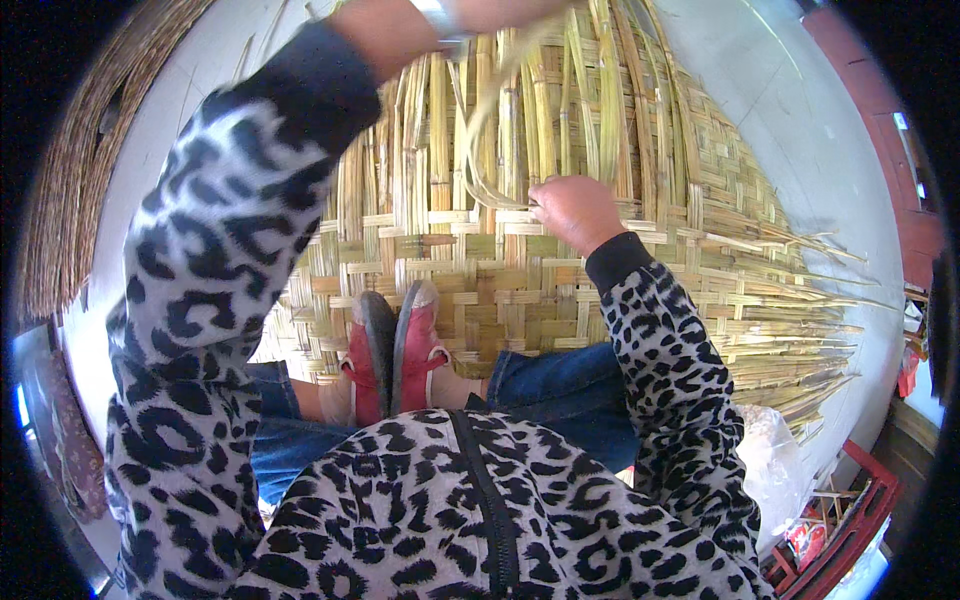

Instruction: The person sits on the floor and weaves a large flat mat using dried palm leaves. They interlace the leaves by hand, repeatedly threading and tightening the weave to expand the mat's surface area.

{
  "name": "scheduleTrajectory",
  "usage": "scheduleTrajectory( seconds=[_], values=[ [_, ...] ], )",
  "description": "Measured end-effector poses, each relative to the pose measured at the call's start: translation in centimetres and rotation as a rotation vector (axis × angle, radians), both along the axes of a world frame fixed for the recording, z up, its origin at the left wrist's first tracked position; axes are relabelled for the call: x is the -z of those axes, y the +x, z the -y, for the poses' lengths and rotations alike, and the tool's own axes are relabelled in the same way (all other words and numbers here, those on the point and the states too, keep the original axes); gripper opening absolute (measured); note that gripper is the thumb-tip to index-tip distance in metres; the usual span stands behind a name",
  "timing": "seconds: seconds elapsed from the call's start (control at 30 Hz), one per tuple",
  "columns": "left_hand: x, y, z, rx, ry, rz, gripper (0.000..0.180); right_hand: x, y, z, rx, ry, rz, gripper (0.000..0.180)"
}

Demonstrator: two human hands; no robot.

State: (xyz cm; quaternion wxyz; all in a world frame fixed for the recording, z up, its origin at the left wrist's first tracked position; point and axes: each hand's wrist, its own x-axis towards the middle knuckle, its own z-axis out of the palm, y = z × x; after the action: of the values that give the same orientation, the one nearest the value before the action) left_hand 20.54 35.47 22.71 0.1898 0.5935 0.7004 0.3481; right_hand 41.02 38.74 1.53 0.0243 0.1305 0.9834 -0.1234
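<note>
On pale floor, partly woven mat. Left hand: blurred, cut off at top edge; cannot tell grip. Bowed pale strip: over lengthwise splints, beside uppermost woven row. Right hand: curled closed, pinching strip. Advisable: feed flat, untwisted; press snug against row.

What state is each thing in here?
Pale strip: bent into a curve.
Right hand: closed on the pale strip.
Left hand: partly beyond the top edge; grip unclear.
Mat: partly woven.
Mat's far strips: side by side, not interlaced.
Red shoes: worn, soles facing each other.
Jacket zip: closed where visible.
</note>
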Motion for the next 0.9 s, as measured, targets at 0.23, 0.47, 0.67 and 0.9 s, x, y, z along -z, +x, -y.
scheduleTrajectory(
  seconds=[0.23, 0.47, 0.67, 0.9],
  values=[
    [9.1, -0.5, -6.0, -0.122, 0.563, -0.457, 0.037, 1.0, 0.2, -0.9, 0.135, -0.111, -0.114, 0.017],
    [22.9, -5.0, 4.7, -0.324, -0.709, 0.108, 0.061, 1.0, -0.3, -2.2, 0.282, -0.156, -0.168, 0.024],
    [24.4, -4.8, 4.5, -0.528, -0.707, 0.256, 0.054, 0.1, -0.2, -3.0, 0.305, -0.255, -0.112, 0.031],
    [22.6, -4.8, 6.2, -0.542, -0.257, 1.325, 0.041, -0.1, -0.9, -3.4, 0.346, -0.316, -0.001, 0.031]
  ],
)
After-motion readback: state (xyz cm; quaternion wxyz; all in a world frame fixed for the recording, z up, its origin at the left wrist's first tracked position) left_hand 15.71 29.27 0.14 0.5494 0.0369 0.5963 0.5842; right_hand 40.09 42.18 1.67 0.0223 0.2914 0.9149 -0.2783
